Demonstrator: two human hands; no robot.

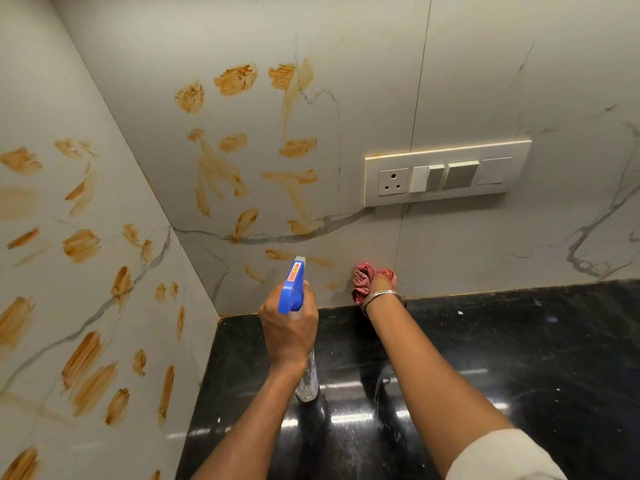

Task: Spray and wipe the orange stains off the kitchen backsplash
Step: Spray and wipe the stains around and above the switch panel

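Orange stains (235,79) smear the marble-look backsplash (450,244) on the back wall and on the left side wall, where more orange stains (81,244) show. My left hand (289,327) grips a spray bottle (293,287) with a blue trigger head and a clear body, its nozzle aimed at the low stains near the corner. My right hand (381,285) holds a crumpled red cloth (363,280) against the wall just above the counter edge. A metal bangle circles that wrist.
A black polished countertop (502,358) runs below the wall. A white switch plate with a socket and switches (446,173) sits on the back wall to the right of the stains. The two walls meet in a corner at the left.
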